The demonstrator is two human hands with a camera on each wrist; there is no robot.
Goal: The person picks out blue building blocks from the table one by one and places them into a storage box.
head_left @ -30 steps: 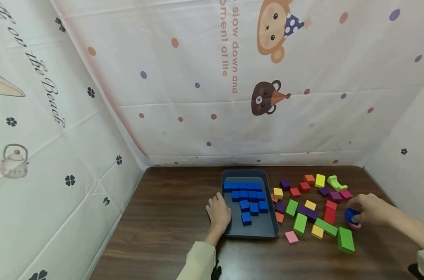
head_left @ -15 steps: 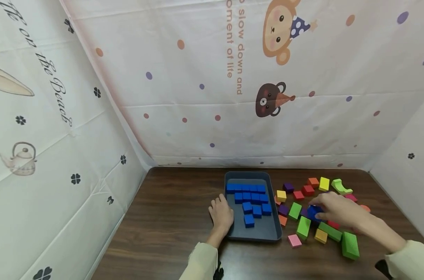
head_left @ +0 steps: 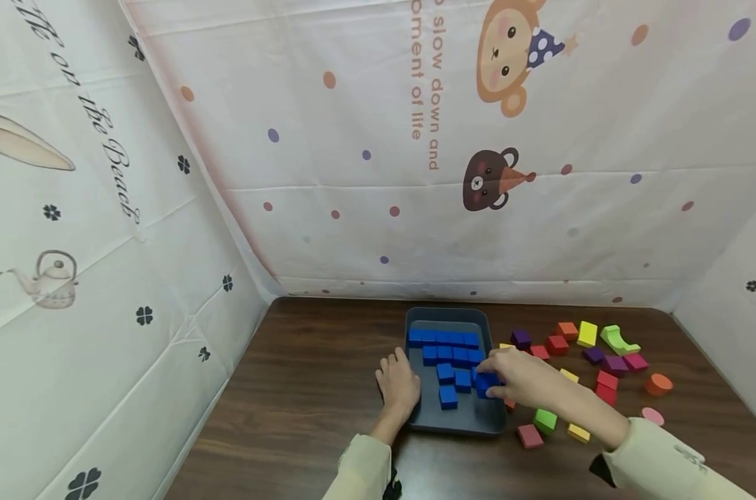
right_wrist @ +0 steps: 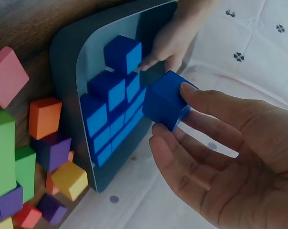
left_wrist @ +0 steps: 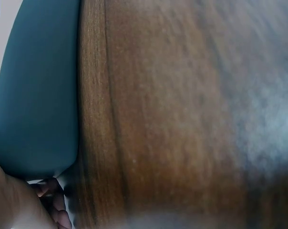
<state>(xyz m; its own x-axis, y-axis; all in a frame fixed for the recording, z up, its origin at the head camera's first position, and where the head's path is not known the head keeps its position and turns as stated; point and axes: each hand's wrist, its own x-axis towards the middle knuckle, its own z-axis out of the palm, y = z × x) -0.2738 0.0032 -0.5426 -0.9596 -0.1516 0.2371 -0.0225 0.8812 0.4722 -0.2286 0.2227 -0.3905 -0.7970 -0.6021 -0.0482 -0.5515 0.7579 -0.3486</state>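
My right hand (head_left: 527, 376) pinches a blue block (right_wrist: 163, 100) between thumb and fingers, above the right side of the dark grey tray (head_left: 462, 418). In the right wrist view the block is held clear of the blue cubes (right_wrist: 118, 53) in the tray. These cubes stand in rows toward the tray's far end, with one nearer cube (head_left: 448, 397) apart at the front. My left hand (head_left: 398, 386) grips the tray's left wall, its thumb over the rim and its fingers outside. The left wrist view shows mostly the tray's outer wall (left_wrist: 39, 95).
Loose coloured blocks lie right of the tray, among them a pink block (head_left: 530, 436), a lime arch (head_left: 618, 341) and an orange cylinder (head_left: 658, 384). My right forearm covers some. Patterned cloth (head_left: 328, 243) hangs behind the wooden table (head_left: 303, 389).
My right hand has carried the blue block leftward from the far right of the loose blocks to the tray. The left hand has stayed on the tray wall. The head view has shifted slightly.
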